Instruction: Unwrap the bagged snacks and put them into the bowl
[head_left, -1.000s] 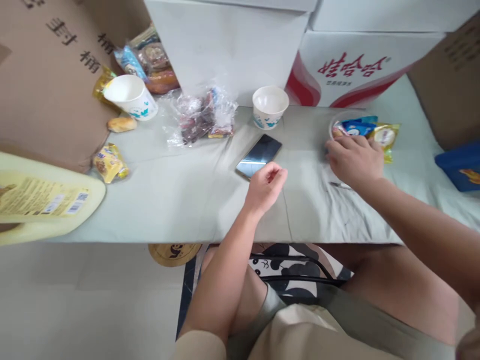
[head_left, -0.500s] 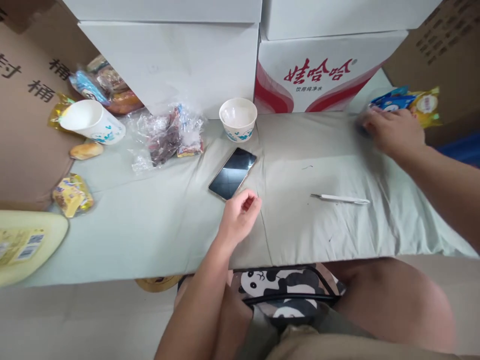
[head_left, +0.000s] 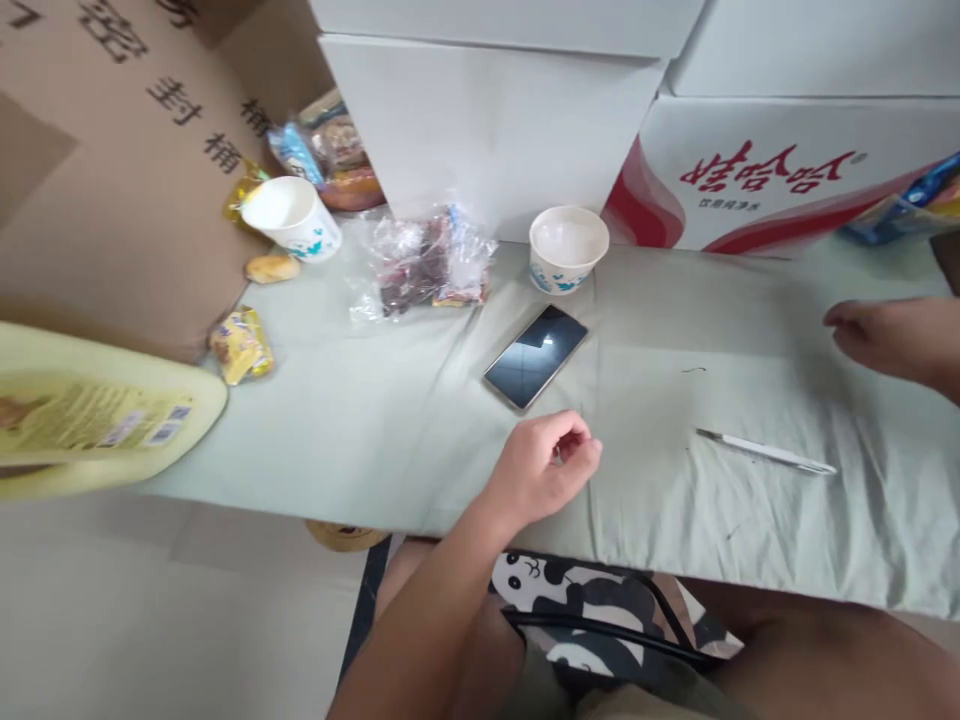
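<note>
My left hand point(head_left: 547, 465) rests on the cloth-covered table with its fingers curled in and nothing visible inside them. Just beyond it lies a smartphone point(head_left: 536, 357), dark screen up, apart from my fingers. At the right edge my right hand point(head_left: 889, 340) hovers over the cloth, fingers closed, with no object showing in them. Behind that hand stand blue and yellow snack packets point(head_left: 892, 215), blurred and cut off by the frame. A white pen point(head_left: 765, 452) lies between my two hands, nearer the front. Beyond the phone a paper cup point(head_left: 568, 262) stands upright.
Crumpled clear wrappers point(head_left: 420, 262) lie at the back middle. Left of them are a tilted paper cup point(head_left: 311, 230), a small bread roll point(head_left: 273, 268) and a yellow snack packet point(head_left: 241, 345). A pale yellow jug point(head_left: 97, 415) stands at far left. White cartons point(head_left: 495, 130) line the back.
The view has swung left, so things sit further right. My right hand has drawn back from the snack packets towards me. My left hand stays by the phone, curled.
</note>
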